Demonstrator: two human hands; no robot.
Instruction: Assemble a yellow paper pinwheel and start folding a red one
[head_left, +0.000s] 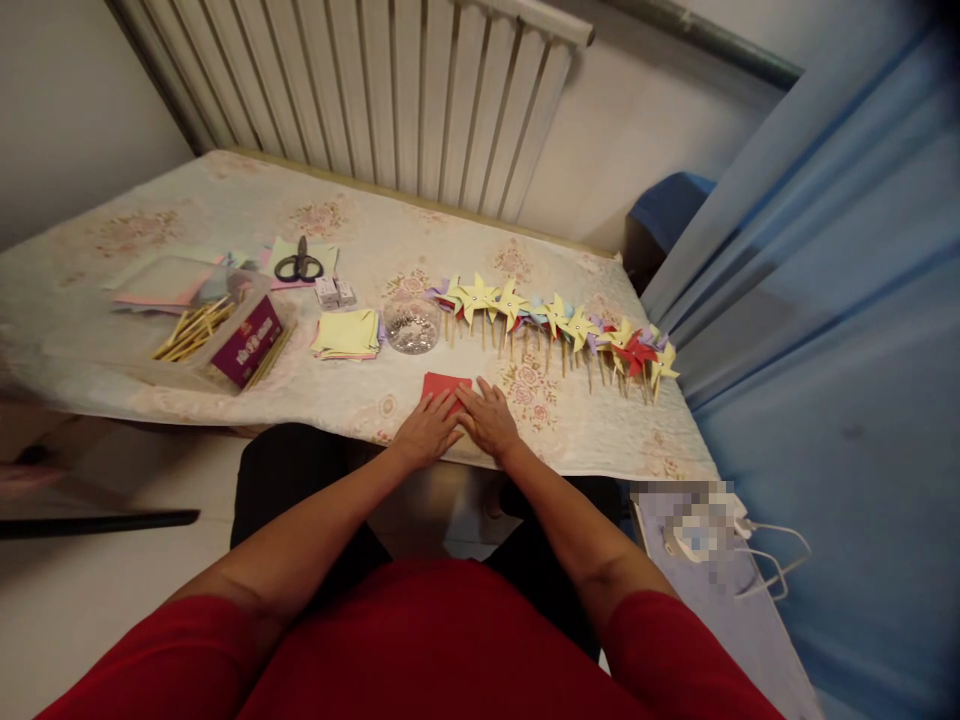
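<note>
A square of red paper (444, 383) lies flat at the near edge of the table. My left hand (429, 428) rests on its lower left part with the fingers stretched out. Beside it, my right hand (489, 418) touches the paper's right side, fingers extended, and the two hands meet near the middle. Much of the paper's lower part is hidden under them. Just beyond is a round clear dish (412, 328) of small metal pins. A stack of yellow paper squares (346, 333) sits to its left.
Several paper pinwheels (555, 316) on sticks lie in a row at right. On the left are a clear plastic box (187, 370) with wooden sticks, black-handled scissors (300, 264) on paper, and small boxes (334, 291). A radiator (390, 90) stands behind; a blue curtain (825, 300) hangs right.
</note>
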